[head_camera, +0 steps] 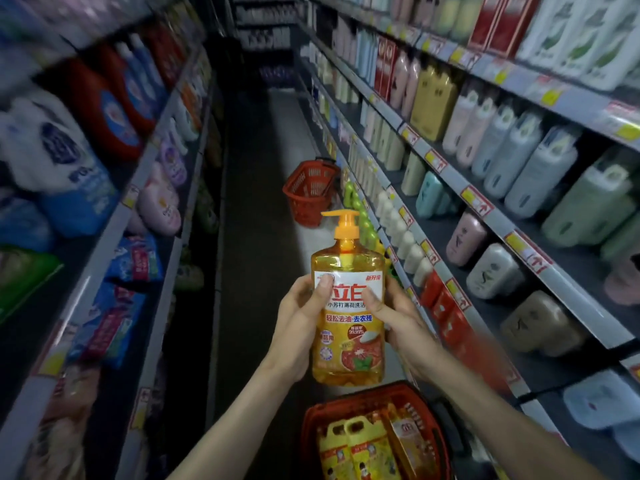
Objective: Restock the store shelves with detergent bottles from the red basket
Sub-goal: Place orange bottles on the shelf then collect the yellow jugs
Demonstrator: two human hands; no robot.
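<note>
holding one yellow pump detergent bottle point(348, 320) upright between my left hand point(299, 327) and right hand point(403, 323), fingers wrapped on both sides, above the red basket point(311, 420). unshelved yet; several yellow bottles remain inside. a second basket point(310, 192) stands farther down the aisle.
</note>
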